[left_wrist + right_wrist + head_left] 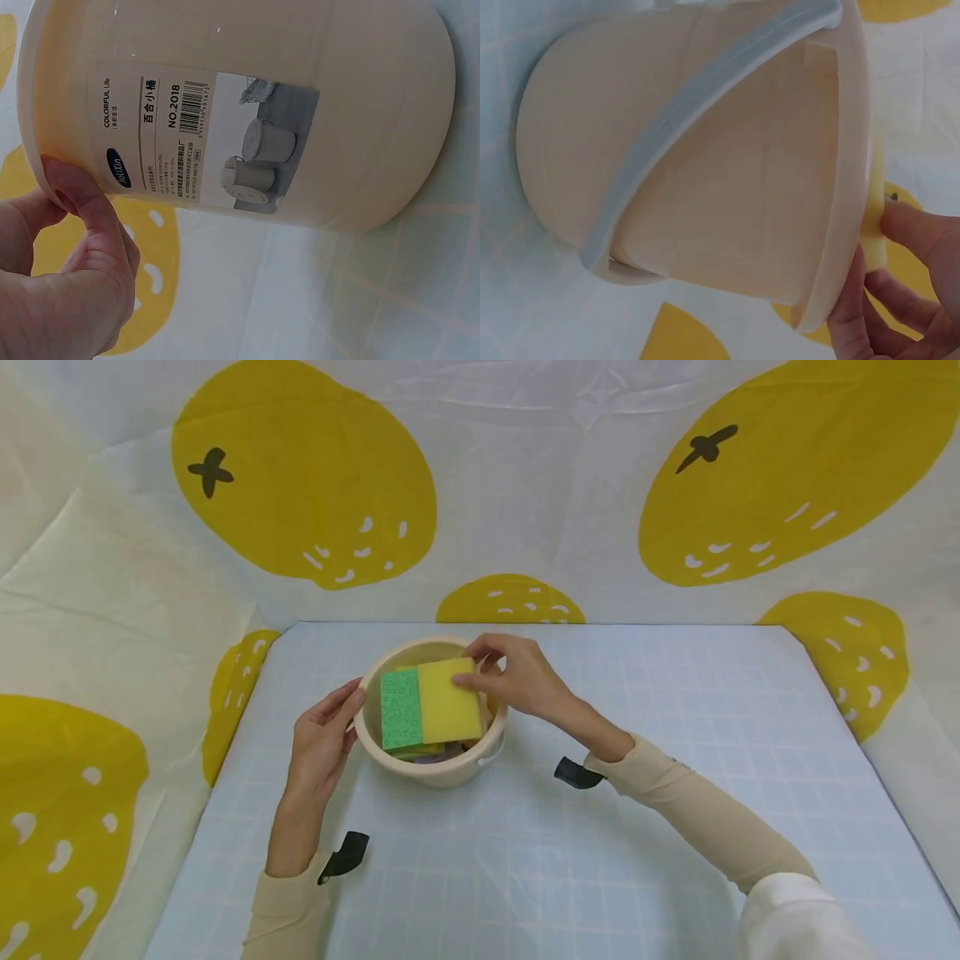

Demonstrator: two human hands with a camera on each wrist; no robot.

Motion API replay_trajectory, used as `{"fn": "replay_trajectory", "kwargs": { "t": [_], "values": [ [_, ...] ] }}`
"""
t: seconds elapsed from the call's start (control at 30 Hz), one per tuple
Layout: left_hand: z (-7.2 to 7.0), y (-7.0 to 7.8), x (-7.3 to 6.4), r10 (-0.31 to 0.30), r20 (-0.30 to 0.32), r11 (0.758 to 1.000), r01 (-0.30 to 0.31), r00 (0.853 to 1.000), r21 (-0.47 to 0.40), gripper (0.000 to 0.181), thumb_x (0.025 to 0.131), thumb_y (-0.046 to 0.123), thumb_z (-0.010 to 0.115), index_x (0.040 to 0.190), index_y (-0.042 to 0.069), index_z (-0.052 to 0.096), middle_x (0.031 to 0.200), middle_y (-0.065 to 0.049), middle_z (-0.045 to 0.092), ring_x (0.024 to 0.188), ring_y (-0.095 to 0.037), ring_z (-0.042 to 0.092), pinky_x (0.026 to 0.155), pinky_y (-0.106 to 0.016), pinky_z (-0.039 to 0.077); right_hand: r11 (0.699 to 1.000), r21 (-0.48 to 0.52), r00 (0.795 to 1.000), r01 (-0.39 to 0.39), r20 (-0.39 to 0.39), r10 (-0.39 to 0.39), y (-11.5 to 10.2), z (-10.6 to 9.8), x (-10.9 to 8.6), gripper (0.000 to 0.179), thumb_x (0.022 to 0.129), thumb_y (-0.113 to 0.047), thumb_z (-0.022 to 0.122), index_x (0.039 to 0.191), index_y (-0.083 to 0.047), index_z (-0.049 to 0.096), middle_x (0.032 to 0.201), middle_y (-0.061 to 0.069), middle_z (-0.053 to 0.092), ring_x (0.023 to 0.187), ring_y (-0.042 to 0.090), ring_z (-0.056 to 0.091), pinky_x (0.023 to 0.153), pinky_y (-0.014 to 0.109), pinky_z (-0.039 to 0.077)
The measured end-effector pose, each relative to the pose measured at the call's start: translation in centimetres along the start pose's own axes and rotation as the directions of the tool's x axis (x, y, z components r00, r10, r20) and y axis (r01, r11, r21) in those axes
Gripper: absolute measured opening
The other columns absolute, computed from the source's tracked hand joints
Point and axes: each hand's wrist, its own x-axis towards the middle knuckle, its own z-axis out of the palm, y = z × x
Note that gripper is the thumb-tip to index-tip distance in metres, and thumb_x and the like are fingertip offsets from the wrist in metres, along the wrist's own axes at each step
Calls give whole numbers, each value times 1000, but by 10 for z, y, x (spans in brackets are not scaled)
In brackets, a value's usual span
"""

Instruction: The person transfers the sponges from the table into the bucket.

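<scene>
A cream plastic bucket [367, 758] stands on the table, its printed label [202, 142] showing in the left wrist view. The left hand [318, 739] pinches the bucket's rim on its left side between thumb and fingers. At the right of the bucket's mouth, the right hand [517, 677] pinches the yellow end of a flat sponge [450, 697]. A green patterned part covers the sponge's left end. Beneath the sponge, more items lie in the bucket, mostly hidden. In the right wrist view the fingers overlap the rim beside the sponge's yellow edge.
The bucket's pale handle [697, 105] hangs down its side. A light blue gridded cloth [675, 693] covers the table. White sheeting [540, 485] with large yellow fruit prints rises behind and at both sides. Black straps [577, 772] stick out at both wrists.
</scene>
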Motion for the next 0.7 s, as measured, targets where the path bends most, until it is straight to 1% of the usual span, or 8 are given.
{"fn": "replay_trajectory", "kwargs": {
  "t": [0.17, 0.27, 0.43, 0.53, 0.7],
  "values": [
    [1, 1, 1, 2, 3, 1000, -2, 1000, 2, 57, 90, 24, 82, 139, 2, 62, 127, -2, 68, 113, -10, 67, 91, -21, 56, 999, -37, 1000, 14, -15, -14, 2, -1, -2, 37, 88, -27, 85, 115, -5, 73, 110, 6, 73, 88, 19, 65, 71, 29, 58],
    [1, 1, 1, -4, 1, 1000, 4, 1000, 8, 56, 90, 24, 81, 138, 3, 63, 126, -2, 68, 114, -10, 66, 91, -20, 56, 1000, -19, 1000, 23, -13, -23, 2, -3, -3, 38, 90, -27, 84, 118, -4, 72, 114, 7, 72, 90, 19, 67, 74, 30, 60],
    [0, 3, 1, -11, -1, 1000, 11, 1000, 29, 57, 90, 26, 82, 139, 3, 63, 127, -1, 68, 115, -10, 66, 92, -20, 56, 999, 5, 999, 46, -17, -46, 8, -11, -8, 32, 95, -24, 77, 120, -3, 70, 113, 7, 71, 96, 19, 68, 83, 34, 61],
    [-2, 5, 0, -18, -9, 999, 18, 1000, 43, 58, 89, 27, 82, 139, 4, 63, 127, 0, 69, 114, -11, 65, 91, -20, 56, 999, 14, 999, 42, -27, -42, 11, -15, -12, 28, 98, -23, 74, 118, -3, 70, 112, 7, 71, 98, 19, 67, 87, 36, 61],
    [-5, 7, 1, -26, -19, 996, 27, 999, 86, 59, 89, 29, 83, 139, 5, 63, 125, 1, 69, 111, -11, 66, 87, -20, 58, 998, 59, 998, 9, -55, -6, 17, -23, -19, 24, 100, -20, 71, 116, -3, 71, 108, 6, 71, 95, 18, 67, 82, 33, 62]
  ]
}}
